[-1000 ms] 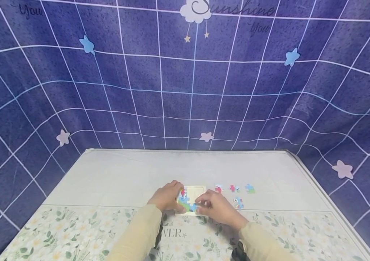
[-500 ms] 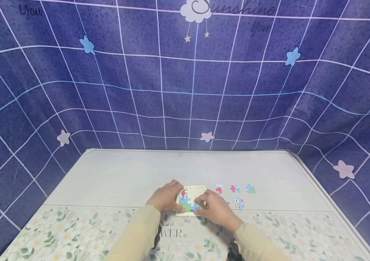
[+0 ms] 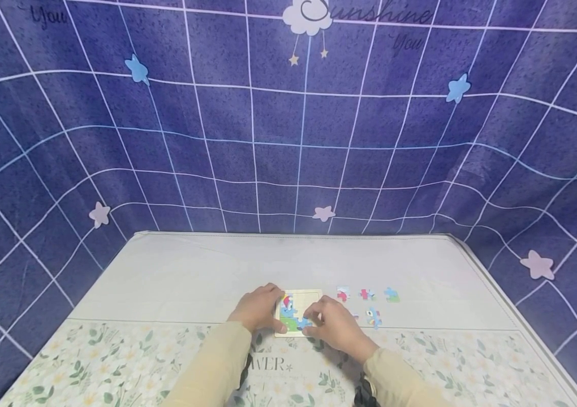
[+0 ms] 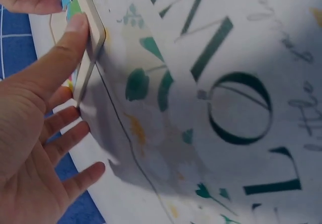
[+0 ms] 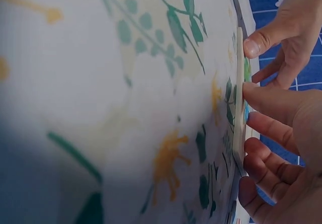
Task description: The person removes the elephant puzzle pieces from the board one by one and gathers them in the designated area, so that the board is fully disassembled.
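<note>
A small wooden puzzle tray (image 3: 301,291) lies on the table in the head view. Its left side and bottom hold joined pieces with a blue cartoon figure (image 3: 287,308) and green ground; bare wood shows at upper right. My left hand (image 3: 257,309) grips the tray's left side, thumb over the near rim (image 4: 93,20), other fingers along the outer edge. With thumb and index finger, my right hand (image 3: 336,325) pinches a blue puzzle piece (image 3: 302,323) at the tray's lower right. That hand covers the tray's right edge. In the right wrist view, the tray (image 5: 239,103) appears edge-on.
Right of the tray lie loose puzzle pieces: a red and white one (image 3: 343,293), a red and blue one (image 3: 367,294), a blue and green one (image 3: 391,294) and a blue one (image 3: 373,317). Another is partly hidden by my right hand. A blue curtain (image 3: 288,141) hangs behind the table.
My right hand and forearm have shifted slightly left, with the fingers still at the blue piece. My left hand stays at the tray's left side.
</note>
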A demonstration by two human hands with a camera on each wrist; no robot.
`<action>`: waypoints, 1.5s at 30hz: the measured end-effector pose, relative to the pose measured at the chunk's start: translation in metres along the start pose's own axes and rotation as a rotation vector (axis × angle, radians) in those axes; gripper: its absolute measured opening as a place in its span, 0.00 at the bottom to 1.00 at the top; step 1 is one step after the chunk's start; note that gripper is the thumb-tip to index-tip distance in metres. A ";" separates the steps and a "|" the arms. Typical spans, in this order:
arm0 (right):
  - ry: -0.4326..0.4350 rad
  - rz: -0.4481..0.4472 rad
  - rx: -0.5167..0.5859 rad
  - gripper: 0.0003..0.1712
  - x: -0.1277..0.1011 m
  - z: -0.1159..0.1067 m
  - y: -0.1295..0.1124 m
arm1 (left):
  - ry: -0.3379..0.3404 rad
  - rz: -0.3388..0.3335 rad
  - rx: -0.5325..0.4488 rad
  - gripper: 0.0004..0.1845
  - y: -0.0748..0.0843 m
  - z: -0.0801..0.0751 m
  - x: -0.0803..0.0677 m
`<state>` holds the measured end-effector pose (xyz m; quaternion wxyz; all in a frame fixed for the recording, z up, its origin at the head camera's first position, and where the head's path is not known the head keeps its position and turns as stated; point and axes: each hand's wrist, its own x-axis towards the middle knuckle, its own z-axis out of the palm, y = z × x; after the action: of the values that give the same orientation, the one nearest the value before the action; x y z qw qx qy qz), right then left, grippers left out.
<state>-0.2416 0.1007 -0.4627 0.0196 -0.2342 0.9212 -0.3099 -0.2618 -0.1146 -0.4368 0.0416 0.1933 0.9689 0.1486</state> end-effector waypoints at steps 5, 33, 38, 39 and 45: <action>0.002 0.003 0.009 0.16 0.001 0.000 0.000 | 0.018 -0.020 0.069 0.39 0.007 0.000 0.001; -0.014 0.015 -0.041 0.13 0.007 -0.007 0.006 | -0.003 -0.103 0.104 0.39 0.017 -0.002 -0.001; -0.004 -0.007 -0.086 0.17 0.008 -0.011 0.009 | -0.002 -0.105 0.115 0.39 0.017 -0.001 0.000; -0.002 -0.012 -0.097 0.17 0.008 -0.012 0.009 | -0.004 -0.106 0.118 0.38 0.017 -0.001 0.000; 0.006 -0.042 -0.128 0.17 0.007 -0.013 0.008 | -0.006 -0.107 0.128 0.38 0.018 -0.001 0.001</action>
<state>-0.2541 0.1109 -0.4560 -0.0047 -0.2534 0.9341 -0.2513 -0.2561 -0.0991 -0.4309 0.0398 0.1440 0.9852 0.0834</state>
